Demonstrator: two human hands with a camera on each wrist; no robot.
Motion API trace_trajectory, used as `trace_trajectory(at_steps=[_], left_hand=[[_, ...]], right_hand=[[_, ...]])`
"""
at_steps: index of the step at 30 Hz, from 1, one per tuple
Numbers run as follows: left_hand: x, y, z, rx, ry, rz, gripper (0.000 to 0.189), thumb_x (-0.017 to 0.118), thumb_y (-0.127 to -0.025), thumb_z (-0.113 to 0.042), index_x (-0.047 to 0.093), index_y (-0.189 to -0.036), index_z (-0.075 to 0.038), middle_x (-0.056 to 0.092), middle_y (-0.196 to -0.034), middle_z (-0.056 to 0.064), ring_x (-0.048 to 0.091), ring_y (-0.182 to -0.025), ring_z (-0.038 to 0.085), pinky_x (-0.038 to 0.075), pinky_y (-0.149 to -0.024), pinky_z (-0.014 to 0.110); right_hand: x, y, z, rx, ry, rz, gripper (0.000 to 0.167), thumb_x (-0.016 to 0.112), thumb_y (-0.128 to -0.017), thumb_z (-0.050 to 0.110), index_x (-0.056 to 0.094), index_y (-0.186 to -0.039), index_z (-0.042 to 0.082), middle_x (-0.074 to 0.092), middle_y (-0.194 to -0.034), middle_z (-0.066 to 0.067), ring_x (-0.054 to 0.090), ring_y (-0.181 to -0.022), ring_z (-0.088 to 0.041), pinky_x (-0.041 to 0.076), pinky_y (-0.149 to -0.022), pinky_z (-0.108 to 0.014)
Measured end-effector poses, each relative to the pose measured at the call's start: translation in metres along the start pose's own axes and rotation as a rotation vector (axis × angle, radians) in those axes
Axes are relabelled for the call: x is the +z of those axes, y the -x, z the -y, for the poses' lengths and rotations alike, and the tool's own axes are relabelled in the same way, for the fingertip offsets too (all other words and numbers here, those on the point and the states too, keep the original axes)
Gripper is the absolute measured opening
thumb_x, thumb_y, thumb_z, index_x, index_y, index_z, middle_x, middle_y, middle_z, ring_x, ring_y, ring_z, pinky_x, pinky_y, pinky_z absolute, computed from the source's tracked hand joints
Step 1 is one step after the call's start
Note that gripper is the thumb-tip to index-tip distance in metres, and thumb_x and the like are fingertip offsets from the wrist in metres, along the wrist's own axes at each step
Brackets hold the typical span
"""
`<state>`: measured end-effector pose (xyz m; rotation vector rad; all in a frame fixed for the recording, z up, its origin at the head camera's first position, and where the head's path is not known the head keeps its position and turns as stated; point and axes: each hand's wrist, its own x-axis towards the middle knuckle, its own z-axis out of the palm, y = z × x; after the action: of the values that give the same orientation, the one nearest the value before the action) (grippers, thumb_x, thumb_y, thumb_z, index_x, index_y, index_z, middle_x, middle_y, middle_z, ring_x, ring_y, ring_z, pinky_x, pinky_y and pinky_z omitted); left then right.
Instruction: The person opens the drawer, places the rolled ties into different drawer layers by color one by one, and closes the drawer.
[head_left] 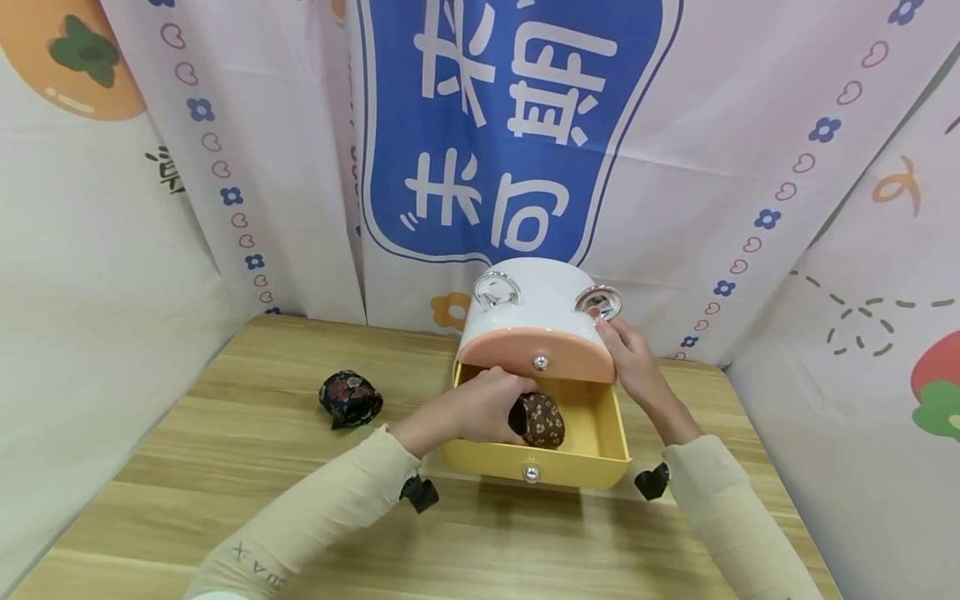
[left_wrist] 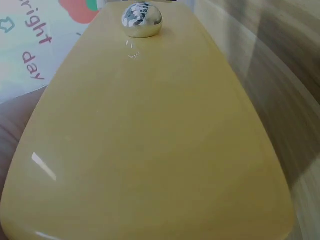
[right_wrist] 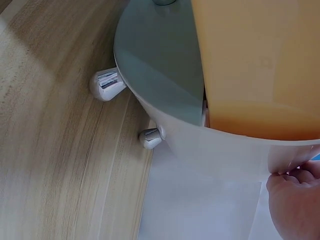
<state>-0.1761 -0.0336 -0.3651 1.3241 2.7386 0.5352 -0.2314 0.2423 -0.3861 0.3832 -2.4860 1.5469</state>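
Note:
A small white cabinet [head_left: 536,292] with a peach upper front stands at the back of the table. Its yellow drawer [head_left: 483,454] is pulled out. Inside the drawer, my left hand [head_left: 491,404] grips the left end of a bundled brown floral cloth [head_left: 543,421]. The left wrist view has only the drawer's yellow front [left_wrist: 145,120] and its round silver knob [left_wrist: 142,21]; that hand is out of it. My right hand [head_left: 633,358] touches the cabinet's right side, just below a silver ring [head_left: 598,302]. In the right wrist view its fingers [right_wrist: 300,175] press the white wall.
A bundled black floral cloth [head_left: 350,398] lies on the wooden table [head_left: 247,450] to the left of the cabinet. Below the yellow drawer is a grey-green front [right_wrist: 155,55], with silver feet [right_wrist: 107,85] under the cabinet. Printed curtains [head_left: 720,108] hang behind and at both sides.

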Motion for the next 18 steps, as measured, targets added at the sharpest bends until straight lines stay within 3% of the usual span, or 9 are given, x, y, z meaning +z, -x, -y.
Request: trace_trajectory(at_steps=[8, 15, 18], left_hand=[[-0.005, 0.001, -0.002, 0.006, -0.048, 0.028, 0.056, 0.094, -0.079, -0.037, 0.069, -0.12, -0.009, 0.075, -0.111, 0.001, 0.071, -0.103, 0.018, 0.058, -0.094, 0.036], [-0.015, 0.009, 0.0, 0.06, -0.058, -0.026, 0.053, 0.096, -0.076, -0.037, 0.071, -0.114, -0.01, 0.076, -0.11, 0.001, 0.073, -0.103, 0.017, 0.058, -0.095, 0.034], [-0.02, 0.014, 0.0, 0.042, -0.04, -0.021, 0.053, 0.096, -0.077, -0.037, 0.071, -0.114, -0.009, 0.076, -0.11, 0.0, 0.072, -0.102, 0.016, 0.057, -0.094, 0.033]], right_hand=[[0.001, 0.001, 0.001, -0.004, -0.016, 0.002, 0.046, 0.045, -0.112, 0.039, 0.064, -0.127, -0.001, 0.063, -0.096, 0.002, 0.06, -0.092, -0.01, 0.051, -0.08, -0.023], [0.0, 0.002, 0.002, 0.011, -0.01, 0.016, 0.05, 0.043, -0.113, 0.042, 0.063, -0.134, 0.001, 0.065, -0.105, -0.003, 0.06, -0.099, -0.01, 0.05, -0.087, -0.023], [0.0, 0.001, 0.001, 0.009, -0.002, 0.015, 0.05, 0.043, -0.113, 0.042, 0.063, -0.132, 0.001, 0.064, -0.106, -0.004, 0.059, -0.1, -0.011, 0.05, -0.088, -0.023]])
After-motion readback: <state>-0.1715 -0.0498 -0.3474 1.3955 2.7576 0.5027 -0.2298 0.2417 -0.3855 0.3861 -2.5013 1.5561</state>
